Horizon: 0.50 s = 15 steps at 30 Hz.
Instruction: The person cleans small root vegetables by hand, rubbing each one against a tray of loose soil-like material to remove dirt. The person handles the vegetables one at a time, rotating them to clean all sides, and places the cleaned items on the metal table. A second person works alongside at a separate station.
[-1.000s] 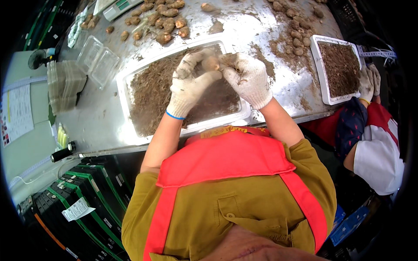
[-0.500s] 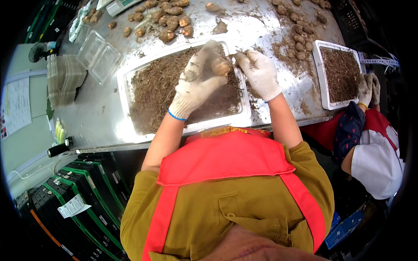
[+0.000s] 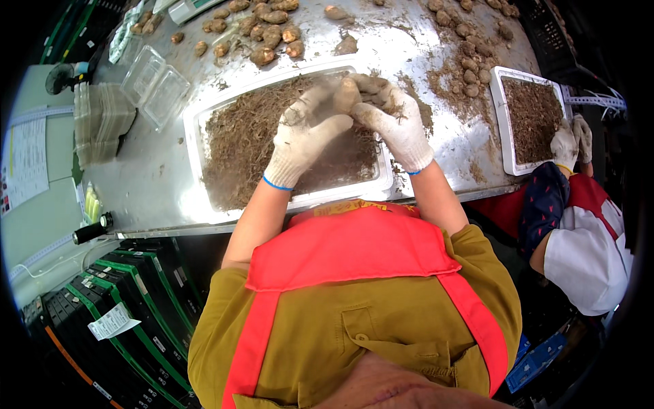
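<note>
one printed white label [image 3: 114, 322], too small to read, sits at 8 o'clock on black crates [image 3: 160, 286]. two white trays, one [image 3: 194, 153] near 12, one [image 3: 502, 123] at 2, hold brown fibrous litter. at 12, over the larger, the right hand [image 3: 400, 126] pinches one tuber [image 3: 347, 95]; the left hand [image 3: 298, 141] curls loosely beside it, hold unclear.
</note>
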{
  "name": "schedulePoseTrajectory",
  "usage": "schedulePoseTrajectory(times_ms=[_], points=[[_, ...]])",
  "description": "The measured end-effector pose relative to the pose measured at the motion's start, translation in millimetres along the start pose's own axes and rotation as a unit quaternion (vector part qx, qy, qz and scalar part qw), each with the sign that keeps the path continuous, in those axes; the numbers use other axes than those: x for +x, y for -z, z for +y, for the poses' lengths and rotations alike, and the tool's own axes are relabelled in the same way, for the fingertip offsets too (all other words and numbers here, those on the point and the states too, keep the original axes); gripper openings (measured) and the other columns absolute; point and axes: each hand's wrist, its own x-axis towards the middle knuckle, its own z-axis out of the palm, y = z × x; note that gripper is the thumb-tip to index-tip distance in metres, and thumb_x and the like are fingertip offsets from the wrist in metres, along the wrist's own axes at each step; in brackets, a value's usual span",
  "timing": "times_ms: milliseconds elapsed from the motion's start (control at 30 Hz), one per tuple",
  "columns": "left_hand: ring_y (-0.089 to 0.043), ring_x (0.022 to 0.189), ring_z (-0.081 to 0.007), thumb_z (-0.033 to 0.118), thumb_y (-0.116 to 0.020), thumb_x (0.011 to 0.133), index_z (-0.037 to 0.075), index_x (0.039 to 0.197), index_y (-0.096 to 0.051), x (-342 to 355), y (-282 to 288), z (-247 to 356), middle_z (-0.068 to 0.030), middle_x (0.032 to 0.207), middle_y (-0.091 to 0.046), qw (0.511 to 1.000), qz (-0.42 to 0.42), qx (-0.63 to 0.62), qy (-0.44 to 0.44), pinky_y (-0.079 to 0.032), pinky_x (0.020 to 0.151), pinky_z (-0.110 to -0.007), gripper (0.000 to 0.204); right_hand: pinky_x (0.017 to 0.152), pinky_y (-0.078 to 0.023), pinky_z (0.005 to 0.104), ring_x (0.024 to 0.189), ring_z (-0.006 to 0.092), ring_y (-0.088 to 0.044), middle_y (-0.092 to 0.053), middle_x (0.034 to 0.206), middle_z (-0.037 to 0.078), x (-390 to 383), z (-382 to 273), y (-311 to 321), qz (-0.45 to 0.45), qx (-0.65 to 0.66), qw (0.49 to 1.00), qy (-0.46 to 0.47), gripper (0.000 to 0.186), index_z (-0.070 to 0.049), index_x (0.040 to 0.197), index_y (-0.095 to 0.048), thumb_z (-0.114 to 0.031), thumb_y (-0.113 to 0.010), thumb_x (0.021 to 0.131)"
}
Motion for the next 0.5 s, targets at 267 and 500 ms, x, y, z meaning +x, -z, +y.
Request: schedulePoseTrajectory(times_ms=[267, 500], points=[[-0.061, 0.103, -0.0142, 0.004, -0.074, 0.083, 0.001, 0.122, -0.059, -1, -2, -5, -0.0045, 0.111, -0.067, 1.000, 0.017, 0.011, -0.007, -0.049, 0.094, -0.030, 0.042, 0.067, -0.055, 0.0255, 0.078, 0.0118, -0.066, -0.070, 0.096, 0.009, 8, 6, 10, 0.081, -0.065, 0.995, -0.005, 0.027, 0.002, 0.112, -0.066, -0.020, -0.058, 0.101], [-0.061, 0.108, -0.0171, 0.000, -0.076, 0.079, -0.003, 0.130, -0.055, 4, 1, 3, -0.0082, 0.118, -0.062, 0.943, 0.039, 0.295, -0.151, -0.050, 0.095, -0.031, 0.055, 0.066, -0.053, 0.0235, 0.078, 0.0096, -0.065, -0.070, 0.099, 0.009, 8, 14, 20, 0.021, -0.040, 0.999, 0.029, 0.017, -0.001, 0.090, -0.064, -0.016, -0.067, 0.095]])
